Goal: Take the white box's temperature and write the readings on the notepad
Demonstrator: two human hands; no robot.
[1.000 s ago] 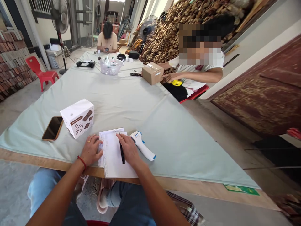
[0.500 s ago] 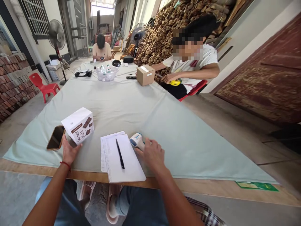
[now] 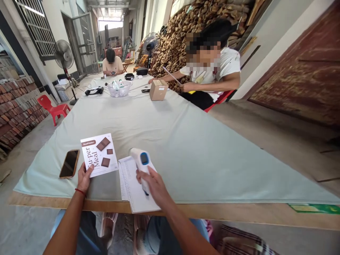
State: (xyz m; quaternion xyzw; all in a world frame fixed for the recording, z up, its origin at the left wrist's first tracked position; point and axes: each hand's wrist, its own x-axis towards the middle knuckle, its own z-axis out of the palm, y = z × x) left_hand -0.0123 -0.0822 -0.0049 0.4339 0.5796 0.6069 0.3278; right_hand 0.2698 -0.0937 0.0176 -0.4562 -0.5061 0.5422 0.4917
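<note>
My left hand (image 3: 85, 177) grips the lower left corner of a white box (image 3: 99, 156) with brown chocolate pictures and the words "Super Meal" on its face. The box is tipped so that this face points at me. In my right hand (image 3: 154, 182) is a white infrared thermometer (image 3: 140, 159) with a blue-edged display, held by its handle above the sheets of paper. The papers (image 3: 134, 198) lie at the table's near edge, and the pen on them is mostly hidden by the thermometer and hand. A phone (image 3: 69, 163) rests left of the box.
Across the pale green cloth (image 3: 202, 163) stand a cardboard box (image 3: 158, 90) and a clear basin (image 3: 119, 90) with bottles. Beside them lies a black headset-like item (image 3: 94, 91). A co-worker (image 3: 212, 74) sits at the right, holding a strip; another person (image 3: 113, 67) sits at the far end.
My right hand has lifted the thermometer from the table and brought it left over the papers. The white box has been turned by my left hand, its printed face now toward me.
</note>
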